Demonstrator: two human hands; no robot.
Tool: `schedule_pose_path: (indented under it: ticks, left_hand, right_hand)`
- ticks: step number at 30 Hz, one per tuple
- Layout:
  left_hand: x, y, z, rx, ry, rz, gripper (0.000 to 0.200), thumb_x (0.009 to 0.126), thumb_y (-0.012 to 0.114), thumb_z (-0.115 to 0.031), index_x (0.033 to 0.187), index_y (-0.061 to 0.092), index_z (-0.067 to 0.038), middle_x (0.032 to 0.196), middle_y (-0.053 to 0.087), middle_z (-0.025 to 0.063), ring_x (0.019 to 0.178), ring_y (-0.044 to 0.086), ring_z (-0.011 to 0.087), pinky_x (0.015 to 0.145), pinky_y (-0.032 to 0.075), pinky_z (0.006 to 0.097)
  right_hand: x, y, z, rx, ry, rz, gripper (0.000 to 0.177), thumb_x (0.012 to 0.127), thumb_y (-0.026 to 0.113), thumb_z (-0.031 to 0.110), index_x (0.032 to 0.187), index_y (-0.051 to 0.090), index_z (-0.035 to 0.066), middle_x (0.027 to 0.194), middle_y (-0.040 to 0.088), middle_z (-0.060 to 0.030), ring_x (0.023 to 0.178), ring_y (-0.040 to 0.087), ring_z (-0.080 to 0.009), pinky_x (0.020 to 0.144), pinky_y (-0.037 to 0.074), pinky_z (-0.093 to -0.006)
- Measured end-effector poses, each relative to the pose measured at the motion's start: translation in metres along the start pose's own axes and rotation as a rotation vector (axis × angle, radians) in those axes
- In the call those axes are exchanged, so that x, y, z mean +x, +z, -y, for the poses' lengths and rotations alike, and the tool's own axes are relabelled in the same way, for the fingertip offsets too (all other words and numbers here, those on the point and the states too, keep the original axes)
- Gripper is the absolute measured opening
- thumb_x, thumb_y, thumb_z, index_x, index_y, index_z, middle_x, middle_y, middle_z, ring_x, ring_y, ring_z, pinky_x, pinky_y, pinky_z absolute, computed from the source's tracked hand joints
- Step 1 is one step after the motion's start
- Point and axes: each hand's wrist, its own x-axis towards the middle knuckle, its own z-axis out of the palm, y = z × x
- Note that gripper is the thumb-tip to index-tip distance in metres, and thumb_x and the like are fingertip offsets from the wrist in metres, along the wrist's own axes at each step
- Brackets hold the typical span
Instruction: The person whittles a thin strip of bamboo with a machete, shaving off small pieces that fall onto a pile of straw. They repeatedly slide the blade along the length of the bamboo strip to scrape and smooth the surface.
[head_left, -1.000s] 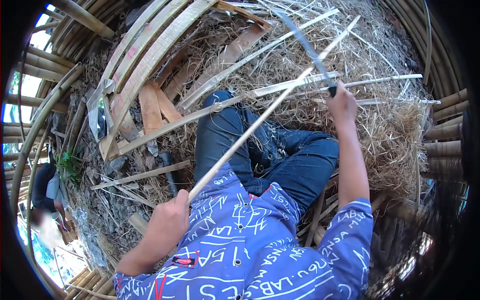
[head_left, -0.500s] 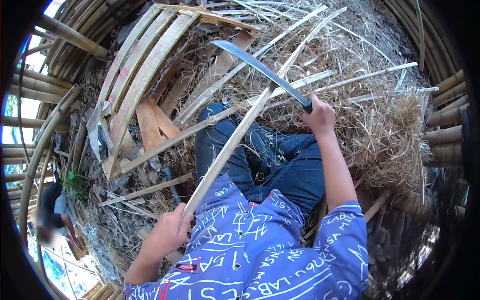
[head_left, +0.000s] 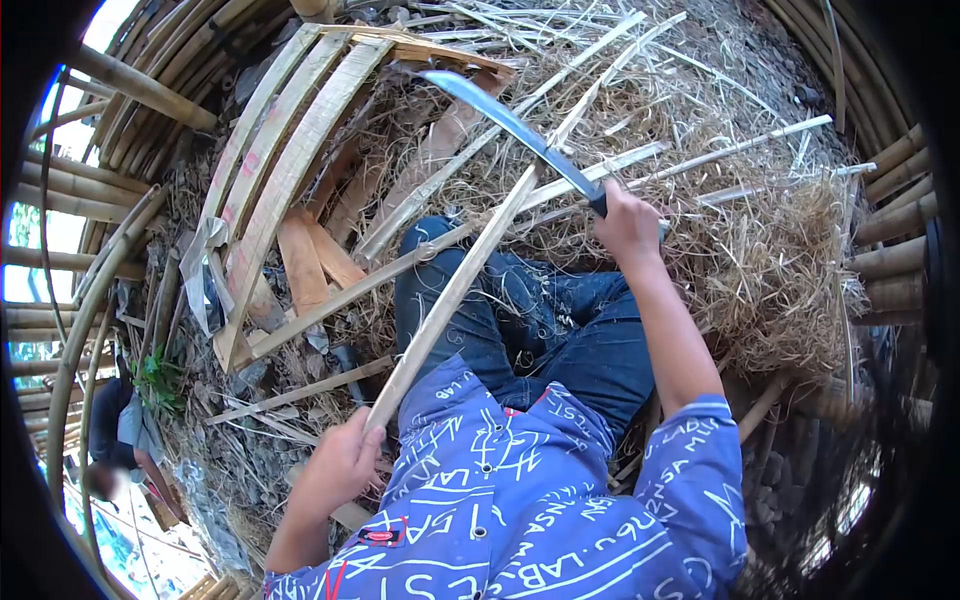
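A long bamboo strip (head_left: 455, 303) slants up and away across my lap, its near end gripped by my left hand (head_left: 342, 458), which is closed around it. My right hand (head_left: 630, 222) is wrapped about the dark handle of a machete (head_left: 508, 122). The machete's long, slightly curved blade points to the upper left and lies across the strip, overlapping it near the middle of the strip's length. Beyond the blade the strip's far part runs on over the shavings. My crossed legs in jeans (head_left: 440, 330) are beneath the strip.
Curly shavings (head_left: 770, 270) cover the ground ahead and to the right. A slatted wooden crate (head_left: 290, 170) stands at the upper left. Several other strips (head_left: 735, 150) lie about. Bamboo poles (head_left: 890, 255) wall both sides. Another person (head_left: 125, 430) is at the far left.
My right hand and the machete have shifted slightly left and up, the blade still across the strip. My left hand keeps its grip. The person at the left has moved a little.
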Motion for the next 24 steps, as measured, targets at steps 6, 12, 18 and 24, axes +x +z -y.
schedule_pose_path:
  ticks: [6, 12, 18, 24]
  left_hand:
    - [0.0, 0.002, -0.008, -0.002, -0.014, 0.059, 0.018, 0.096, 0.045, -0.015, 0.094, 0.048, 0.003, 0.06, 0.055, 0.011, 0.052, 0.064, 0.0229, 0.046, 0.049, 0.0328]
    - [0.001, -0.009, -0.016, 0.07, 0.005, -0.006, 0.017, 0.096, 0.045, -0.014, 0.096, 0.048, 0.003, 0.059, 0.055, 0.0084, 0.049, 0.063, 0.0196, 0.044, 0.05, 0.0309]
    - [0.004, 0.002, 0.001, -0.022, 0.025, 0.072, 0.018, 0.097, 0.044, -0.014, 0.096, 0.048, 0.004, 0.063, 0.057, 0.0107, 0.051, 0.063, 0.0194, 0.045, 0.051, 0.03]
    - [0.006, -0.003, -0.003, -0.108, -0.035, 0.093, 0.019, 0.097, 0.045, -0.014, 0.098, 0.049, 0.004, 0.062, 0.055, 0.0086, 0.05, 0.061, 0.0171, 0.044, 0.051, 0.0285]
  right_hand:
    - [0.009, 0.0, -0.015, -0.034, -0.015, 0.071, 0.016, 0.075, 0.065, 0.013, 0.085, 0.054, 0.007, 0.074, 0.067, -0.0147, 0.067, 0.067, -0.0313, 0.057, 0.053, -0.0417]
    - [0.004, -0.017, 0.022, 0.032, -0.104, -0.026, 0.016, 0.077, 0.065, 0.014, 0.088, 0.055, 0.008, 0.072, 0.066, -0.0121, 0.065, 0.067, -0.0307, 0.057, 0.053, -0.0424]
    - [0.03, 0.003, -0.028, -0.108, 0.08, 0.087, 0.016, 0.077, 0.064, 0.013, 0.088, 0.054, 0.007, 0.074, 0.067, -0.012, 0.068, 0.068, -0.0297, 0.059, 0.053, -0.041]
    - [0.018, -0.007, -0.016, -0.053, -0.122, 0.028, 0.021, 0.075, 0.068, 0.013, 0.089, 0.054, 0.007, 0.076, 0.067, -0.0163, 0.071, 0.068, -0.0311, 0.06, 0.054, -0.0432]
